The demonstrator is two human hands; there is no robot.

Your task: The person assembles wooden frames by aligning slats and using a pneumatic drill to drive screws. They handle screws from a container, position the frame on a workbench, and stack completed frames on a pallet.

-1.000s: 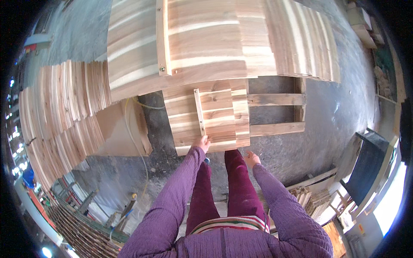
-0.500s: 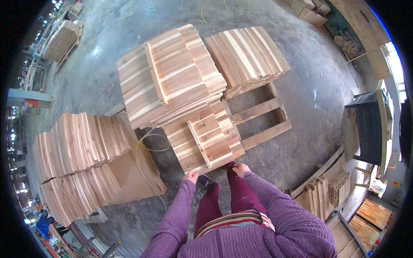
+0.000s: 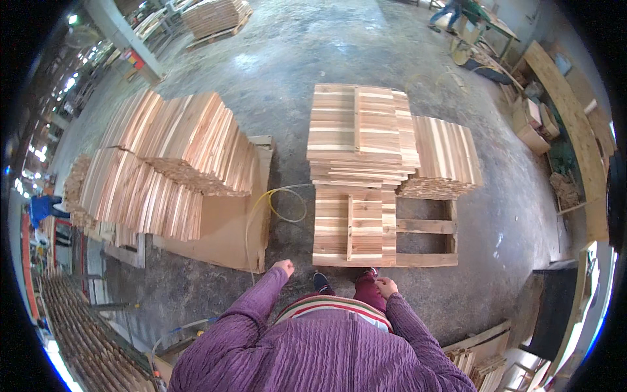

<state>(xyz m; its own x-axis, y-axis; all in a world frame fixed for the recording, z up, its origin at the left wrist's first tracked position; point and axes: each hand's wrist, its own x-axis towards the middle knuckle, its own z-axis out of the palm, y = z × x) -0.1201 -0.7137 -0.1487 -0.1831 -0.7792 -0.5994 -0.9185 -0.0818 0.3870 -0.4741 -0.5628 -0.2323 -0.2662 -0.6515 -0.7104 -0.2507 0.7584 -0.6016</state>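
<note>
I look down from the head camera at a grey concrete floor (image 3: 366, 52) in a big wood shop. My left hand (image 3: 284, 267) hangs loose at my side, with the fingers curled in a soft, narrow grip and nothing in it. My right hand (image 3: 386, 287) is the same, half curled and holding nothing. Both arms wear purple knitted sleeves (image 3: 248, 313).

Right in front of my feet is a low wooden pallet (image 3: 428, 227) lying flat on the floor. On the left part of the pallet sits a flat panel of pale wooden slats (image 3: 356, 225) with one upright strip across it. Its near edge is just beyond my dark shoe (image 3: 321, 281), and both hands are near it but not touching. The right part of the pallet shows bare boards and gaps.

Behind that panel, on the far side of the pallet, a tall stack of the same slat panels (image 3: 362, 134) rises up. A lower stack of slat panels (image 3: 450, 157) sits just beside it to the right.

To my left, big piles of short wooden boards (image 3: 163, 163) rest on a brown cardboard sheet (image 3: 225, 228). A yellow hose (image 3: 281, 202) loops on the floor between the cardboard and the pallet.
</note>
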